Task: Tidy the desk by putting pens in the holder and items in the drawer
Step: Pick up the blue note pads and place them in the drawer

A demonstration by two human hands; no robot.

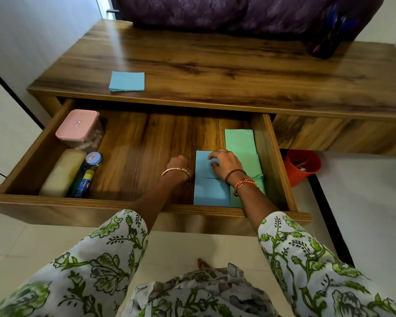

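Note:
The wooden drawer [270,161] is pulled open below the desk top [215,65]. Blue paper pads [209,191] lie at its right front, beside green pads [239,139] along the right wall. My right hand [224,163] rests on the upper blue pad, fingers curled down onto it. My left hand [180,162] hovers in a loose fist just left of the blue pads, holding nothing I can see. Another blue pad [127,81] lies on the desk top at the left. A dark pen holder [327,42] with pens stands at the desk's back right.
At the drawer's left sit a pink-lidded box [78,124], a cream case [63,172], a small blue-lidded jar [93,158] and a blue-yellow tube [84,184]. A red bucket [302,167] stands on the floor at the right. Purple cloth [238,12] hangs behind the desk.

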